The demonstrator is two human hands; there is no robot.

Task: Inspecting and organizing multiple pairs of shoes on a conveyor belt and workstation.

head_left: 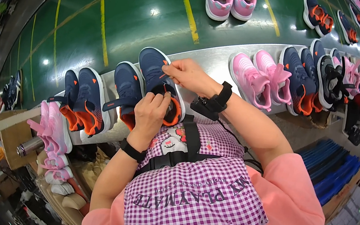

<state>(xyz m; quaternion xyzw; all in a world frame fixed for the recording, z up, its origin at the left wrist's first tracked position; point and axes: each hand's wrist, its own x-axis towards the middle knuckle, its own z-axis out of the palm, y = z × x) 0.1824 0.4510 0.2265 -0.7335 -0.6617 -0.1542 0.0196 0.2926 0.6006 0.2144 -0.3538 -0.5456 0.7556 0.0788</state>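
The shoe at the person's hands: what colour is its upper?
The shoe's upper is navy blue with orange accents; the head view shows it best.

Orange-lined navy sneaker [152,71], white-soled

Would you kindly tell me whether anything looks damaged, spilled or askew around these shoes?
I see no clear spill or damage. A strap does look askew, perhaps just unfastened: it juts out sideways from the navy shoe just left of the left hand, rather than lying across its top.
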